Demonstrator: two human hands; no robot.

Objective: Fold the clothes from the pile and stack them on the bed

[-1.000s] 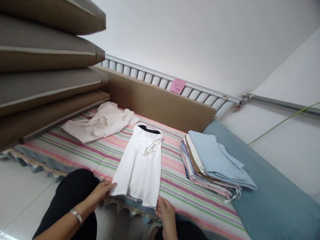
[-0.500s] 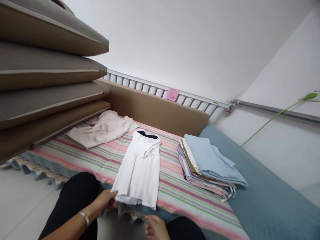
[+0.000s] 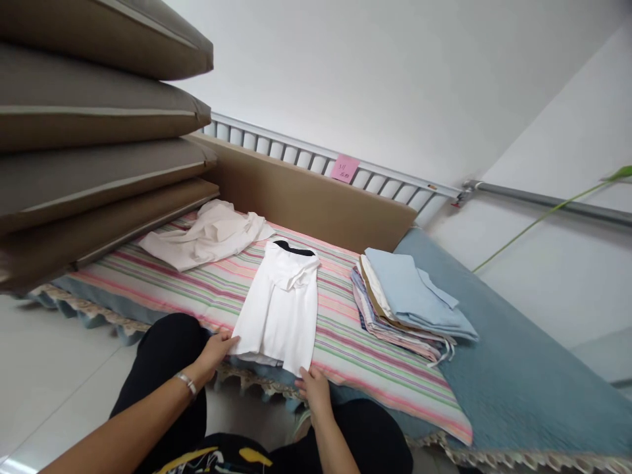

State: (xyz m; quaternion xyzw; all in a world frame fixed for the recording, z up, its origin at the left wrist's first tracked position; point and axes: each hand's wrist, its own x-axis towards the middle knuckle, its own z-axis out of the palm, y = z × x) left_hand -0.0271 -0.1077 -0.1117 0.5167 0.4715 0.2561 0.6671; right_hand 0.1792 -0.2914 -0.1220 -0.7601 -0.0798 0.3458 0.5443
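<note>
A white garment with a black band at its far end (image 3: 281,309) lies flat on the striped cloth (image 3: 390,368), its wide hem toward me. At the hem's left corner, my left hand (image 3: 214,352) pinches the fabric between thumb and fingers. My right hand (image 3: 315,388) has its fingertips closed on the hem's right corner. The hem between them hangs slightly over the bed's near edge. Behind it to the left is a crumpled pale pink garment (image 3: 210,237).
Folded clothes (image 3: 415,289) are stacked to the right, light blue on top. Thick brown cushions (image 3: 103,118) tower at the left. A brown board (image 3: 306,201) stands against the white radiator (image 3: 296,157), which bears a pink note (image 3: 345,168). Blue bedding (image 3: 518,355) covers the right side.
My right hand has moved up and forward from near my knee and taken hold of the hem's right corner. My left hand keeps its corner. The view has tilted down slightly.
</note>
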